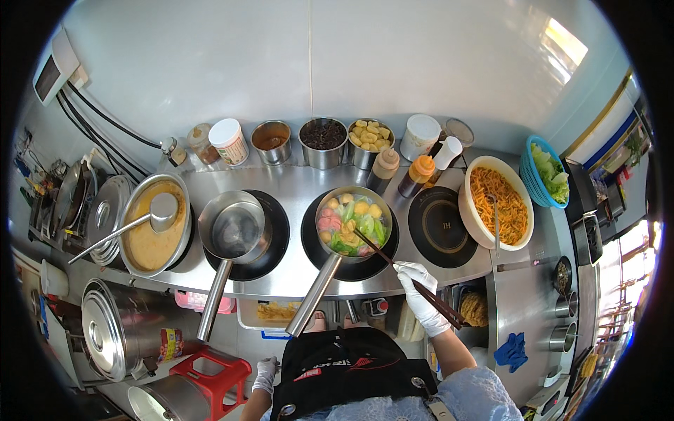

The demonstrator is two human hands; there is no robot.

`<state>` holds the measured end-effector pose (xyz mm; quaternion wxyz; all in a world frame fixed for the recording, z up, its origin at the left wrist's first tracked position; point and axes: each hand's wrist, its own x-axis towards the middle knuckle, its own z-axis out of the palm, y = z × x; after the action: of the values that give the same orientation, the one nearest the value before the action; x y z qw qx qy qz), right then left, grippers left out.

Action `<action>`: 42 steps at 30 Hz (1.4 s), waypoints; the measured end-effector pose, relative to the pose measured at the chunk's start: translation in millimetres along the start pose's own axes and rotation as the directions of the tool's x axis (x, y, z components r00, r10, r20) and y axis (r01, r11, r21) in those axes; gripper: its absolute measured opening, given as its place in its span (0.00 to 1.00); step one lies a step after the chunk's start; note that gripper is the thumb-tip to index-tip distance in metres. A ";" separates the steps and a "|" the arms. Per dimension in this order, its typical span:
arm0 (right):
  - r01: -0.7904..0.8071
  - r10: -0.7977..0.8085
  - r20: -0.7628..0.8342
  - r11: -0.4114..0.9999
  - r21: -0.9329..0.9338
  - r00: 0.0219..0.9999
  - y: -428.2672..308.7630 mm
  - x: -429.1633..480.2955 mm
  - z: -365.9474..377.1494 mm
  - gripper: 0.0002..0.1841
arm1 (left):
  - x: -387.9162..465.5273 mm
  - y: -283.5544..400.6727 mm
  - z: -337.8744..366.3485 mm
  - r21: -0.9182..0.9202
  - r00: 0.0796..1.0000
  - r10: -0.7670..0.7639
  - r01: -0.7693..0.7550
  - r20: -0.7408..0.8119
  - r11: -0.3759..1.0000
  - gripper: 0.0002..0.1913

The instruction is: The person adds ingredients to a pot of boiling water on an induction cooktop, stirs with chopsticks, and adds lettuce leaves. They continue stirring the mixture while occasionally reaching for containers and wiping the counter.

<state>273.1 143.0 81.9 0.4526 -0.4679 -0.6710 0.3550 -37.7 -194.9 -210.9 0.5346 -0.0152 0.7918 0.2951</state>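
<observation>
My right hand (419, 294), in a white glove, is shut on long dark brown chopsticks (375, 247). Their tips reach into a steel saucepan (320, 239) on a black induction plate (390, 263). Green leaves (378, 230), yellow balls (361, 208) and pink pieces (328, 218) fill the pan. Its long steel handle (316, 294) points toward me. My left hand (266, 371), also gloved, hangs low beside the black apron (337, 363); how far its fingers are closed is unclear. A second saucepan (231, 223), holding clear liquid, stands to the left.
At left, a ladle (164, 210) rests in a large pot of tan broth (152, 247). Sauce bottles (416, 176) and steel tubs (323, 155) line the back. A bowl of orange shreds (497, 205) stands right, near a blue basket (529, 176). A red stool (221, 373) is below left.
</observation>
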 end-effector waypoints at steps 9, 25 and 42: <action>0.087 -0.089 -0.087 0.996 -0.021 0.992 -29.1 1.5 -32.8 0.07 | 2.9 4.5 -2.8 -0.069 1.000 -0.010 0.009 -0.019 0.998 0.15; 0.055 -0.057 -0.019 0.995 -0.077 0.998 -25.5 11.3 -27.2 0.07 | -4.7 12.0 1.9 -0.022 1.000 0.014 -0.014 -0.003 1.000 0.15; 0.022 -0.011 0.120 0.995 -0.096 0.993 -30.7 34.0 -20.4 0.06 | -1.2 4.0 5.3 0.042 1.000 0.020 -0.020 0.016 0.999 0.16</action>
<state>277.7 166.8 125.8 0.3915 -0.4619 -0.7169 0.3455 -34.0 -189.4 -209.4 0.5379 0.0062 0.7938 0.2838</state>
